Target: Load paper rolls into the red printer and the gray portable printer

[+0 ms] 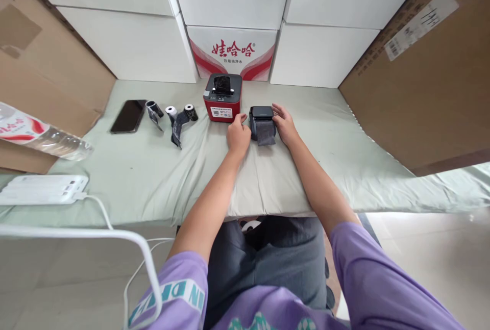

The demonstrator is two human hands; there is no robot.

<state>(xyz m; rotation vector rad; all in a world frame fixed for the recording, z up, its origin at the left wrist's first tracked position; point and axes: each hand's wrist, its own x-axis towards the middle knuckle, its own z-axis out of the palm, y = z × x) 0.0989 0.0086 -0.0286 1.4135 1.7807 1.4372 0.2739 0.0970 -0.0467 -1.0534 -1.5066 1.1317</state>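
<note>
A small black portable printer (pixel 262 112) sits on the cloth-covered table, with a strip of dark paper (pixel 265 132) hanging from its front. My left hand (pixel 239 135) is at its left side, fingers curled and seemingly against the casing. On the other side, my right hand (pixel 285 124) has its fingers stretched out, the thumb side close to the printer's right edge. Just behind my left hand stands a red and black box-shaped printer (pixel 223 98) with a black piece of film or paper on top.
Several small dark paper rolls (pixel 171 111) lie left, beside a black phone (pixel 129 116). A water bottle (pixel 42 133) and a white power bank (pixel 46 189) with a cable are farther left. White boxes (pixel 231 54) line the back; large cardboard boxes (pixel 421 80) flank the table.
</note>
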